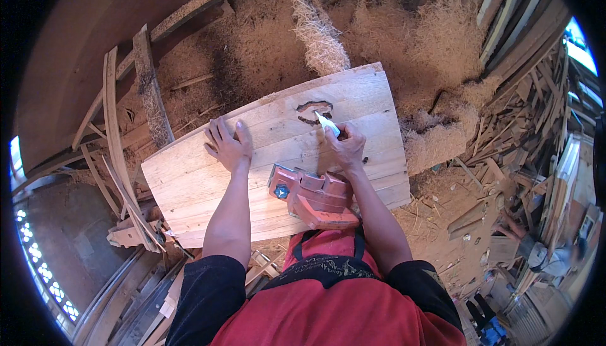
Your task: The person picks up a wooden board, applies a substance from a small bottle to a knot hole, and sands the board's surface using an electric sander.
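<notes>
A broad panel of joined pale planks (208,185) lies slanted before me. Fingers spread, my left hand (230,148) rests flat on its left part, holding nothing. My right hand (349,150) is closed around a small white glue bottle (327,124), whose narrow tip points up and left. That tip is at a dark, ring-shaped knot crack (308,121) in the wood; whether it touches, and whether glue is coming out, I cannot tell. Close to my body, between my forearms, a red power planer (319,199) sits on the panel.
Wood shavings (435,49) heap up beyond the panel and cling to a post (320,46). Upright boards (148,87) stand at the left. Scrap wood (521,119) is piled along the right side. A small dark knot (365,160) marks the panel beside my right wrist.
</notes>
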`<state>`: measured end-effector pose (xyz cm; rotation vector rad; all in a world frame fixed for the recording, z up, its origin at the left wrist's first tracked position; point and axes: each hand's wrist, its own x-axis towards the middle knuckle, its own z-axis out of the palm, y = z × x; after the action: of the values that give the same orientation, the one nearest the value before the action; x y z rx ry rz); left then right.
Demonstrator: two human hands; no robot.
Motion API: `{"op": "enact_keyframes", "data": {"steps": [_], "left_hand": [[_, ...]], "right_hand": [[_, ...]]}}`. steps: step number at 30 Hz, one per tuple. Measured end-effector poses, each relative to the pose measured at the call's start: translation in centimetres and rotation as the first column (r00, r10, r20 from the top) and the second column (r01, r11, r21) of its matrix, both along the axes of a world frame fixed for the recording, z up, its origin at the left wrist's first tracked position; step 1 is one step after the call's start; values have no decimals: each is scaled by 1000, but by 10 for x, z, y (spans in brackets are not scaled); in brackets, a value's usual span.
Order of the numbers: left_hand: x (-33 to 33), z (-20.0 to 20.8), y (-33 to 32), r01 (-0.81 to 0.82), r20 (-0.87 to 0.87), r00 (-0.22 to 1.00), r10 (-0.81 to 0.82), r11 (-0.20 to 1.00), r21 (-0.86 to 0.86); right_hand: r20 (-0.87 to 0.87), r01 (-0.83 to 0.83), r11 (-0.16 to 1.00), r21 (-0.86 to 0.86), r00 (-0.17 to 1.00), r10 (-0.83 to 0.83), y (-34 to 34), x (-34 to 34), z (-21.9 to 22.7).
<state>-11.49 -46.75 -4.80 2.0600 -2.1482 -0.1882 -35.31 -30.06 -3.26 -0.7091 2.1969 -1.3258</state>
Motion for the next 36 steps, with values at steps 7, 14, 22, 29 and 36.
{"op": "enact_keyframes", "data": {"steps": [7, 14, 22, 29, 36], "left_hand": [[0, 1, -1, -2, 3, 1000, 2, 1000, 11], [0, 1, -1, -3, 2, 1000, 3, 1000, 8], [-3, 5, -1, 0, -4, 1000, 0, 1000, 26], [0, 0, -1, 7, 22, 1000, -8, 1000, 7], [2, -4, -1, 0, 22, 1000, 0, 1000, -30]], "right_hand": [[35, 74, 997, -29, 997, -73, 2, 2, -12], [54, 125, 992, -17, 991, -124, 3, 1, -9], [41, 149, 989, -22, 988, -148, 6, 0, -11], [63, 147, 988, -39, 987, -145, 4, 1, -12], [-12, 52, 997, -54, 999, -53, -5, -1, -1]]}}
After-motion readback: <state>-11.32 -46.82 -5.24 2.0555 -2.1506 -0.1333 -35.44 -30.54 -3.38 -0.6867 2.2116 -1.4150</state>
